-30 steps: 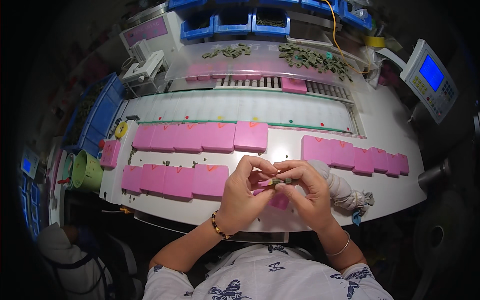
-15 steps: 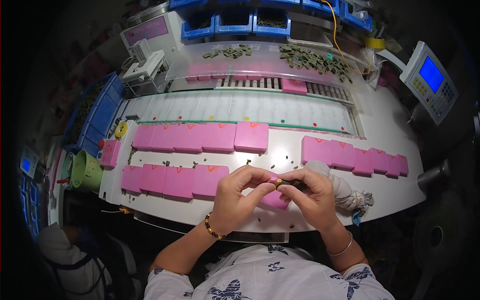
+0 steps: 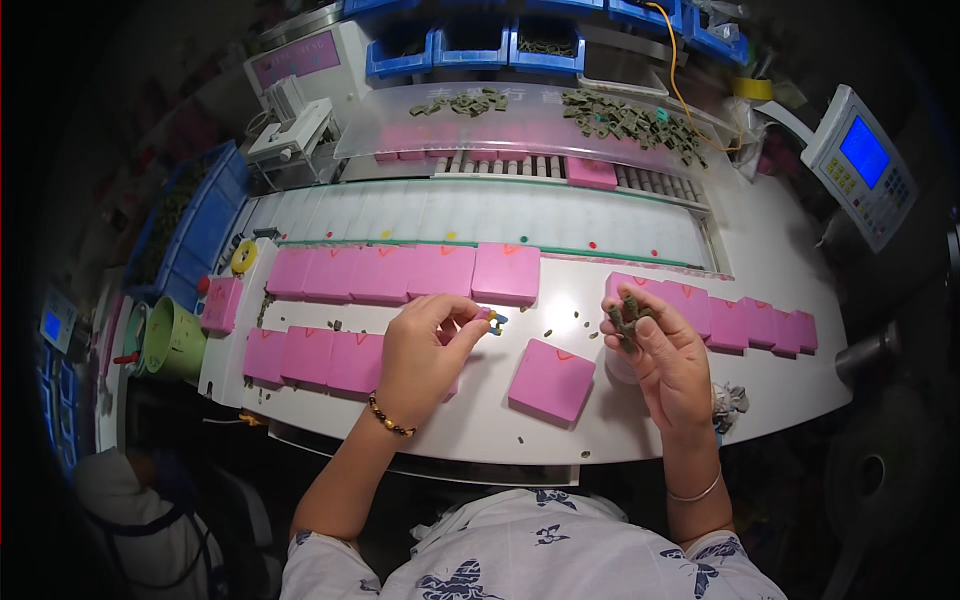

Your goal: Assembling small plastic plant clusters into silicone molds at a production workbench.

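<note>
White and gently curved at its near edge, the surface (image 3: 470, 435) runs below a pale conveyor belt (image 3: 460, 212) dotted with coloured spots, with blue bins (image 3: 470, 62) at the back and a pile of dark green pieces (image 3: 640, 125) on a translucent sheet (image 3: 540, 140). Above the near part of the surface, the left hand (image 3: 425, 340) pinches a small piece with yellow and blue parts (image 3: 500, 323) between thumb and fingers. Well apart from it, the right hand (image 3: 665, 350) is raised, fingers curled around several dark green stubs (image 3: 624, 325); their exact number is hard to tell. Between the two hands, nearer the person, a single pink block (image 3: 552, 383) with an orange-red mark lies flat, touched by neither. Upper-left pink blocks (image 3: 385, 272) form a row; lower-left pink blocks (image 3: 305, 356) pass partly behind the left hand, and right-side pink blocks (image 3: 757, 322) partly behind the right.
</note>
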Demonstrator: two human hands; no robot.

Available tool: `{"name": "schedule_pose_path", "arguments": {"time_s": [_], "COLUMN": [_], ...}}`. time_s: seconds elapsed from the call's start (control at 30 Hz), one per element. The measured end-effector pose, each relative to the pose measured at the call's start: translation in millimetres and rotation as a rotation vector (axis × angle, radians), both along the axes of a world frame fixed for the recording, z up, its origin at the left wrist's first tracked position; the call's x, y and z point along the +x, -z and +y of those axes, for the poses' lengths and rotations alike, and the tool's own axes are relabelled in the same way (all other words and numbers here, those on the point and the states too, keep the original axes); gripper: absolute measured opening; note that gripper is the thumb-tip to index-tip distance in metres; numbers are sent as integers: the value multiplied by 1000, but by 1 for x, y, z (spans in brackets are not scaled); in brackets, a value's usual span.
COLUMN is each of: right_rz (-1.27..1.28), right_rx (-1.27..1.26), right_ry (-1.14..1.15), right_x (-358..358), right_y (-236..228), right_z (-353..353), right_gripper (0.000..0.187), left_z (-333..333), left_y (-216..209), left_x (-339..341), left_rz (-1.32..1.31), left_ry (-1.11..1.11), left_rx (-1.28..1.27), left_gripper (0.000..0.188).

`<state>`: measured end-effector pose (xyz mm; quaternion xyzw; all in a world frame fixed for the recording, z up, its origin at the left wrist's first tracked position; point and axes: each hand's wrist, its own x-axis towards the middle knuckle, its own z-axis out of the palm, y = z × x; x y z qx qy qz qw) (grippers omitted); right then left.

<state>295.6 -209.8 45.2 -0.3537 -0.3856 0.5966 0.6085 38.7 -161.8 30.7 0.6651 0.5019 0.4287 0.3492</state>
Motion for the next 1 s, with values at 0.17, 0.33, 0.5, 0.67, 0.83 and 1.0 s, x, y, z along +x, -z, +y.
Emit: {"name": "schedule_pose_path", "arguments": {"time_s": [0.17, 0.33, 0.5, 0.67, 0.83, 1.0], "right_rz": [-92, -490, -1026, -1190, -1316, -1200], "right_rx": [96, 277, 833, 1106, 1196, 1166], "right_ry": [-8, 125, 375, 399, 348, 293], "right_x": [-11, -15, -27, -23, -21, -22], "right_y": [1, 4, 3, 8, 3, 8], "right_z": [-2, -4, -1, -3, -6, -7], "right_gripper": [37, 42, 42, 30, 21, 24], "left_z": [7, -9, -22, -28, -26, -24], "left_y": [13, -6, -19, -16, -14, -5], "left_x": [0, 17, 31, 36, 32, 28], "left_rz": [419, 193, -449, -497, -489, -646], "left_ry": [62, 34, 466, 517, 526, 493], "left_rx": [355, 311, -541, -579, -640, -724], "left_gripper": [16, 17, 23, 24, 19, 23]}}
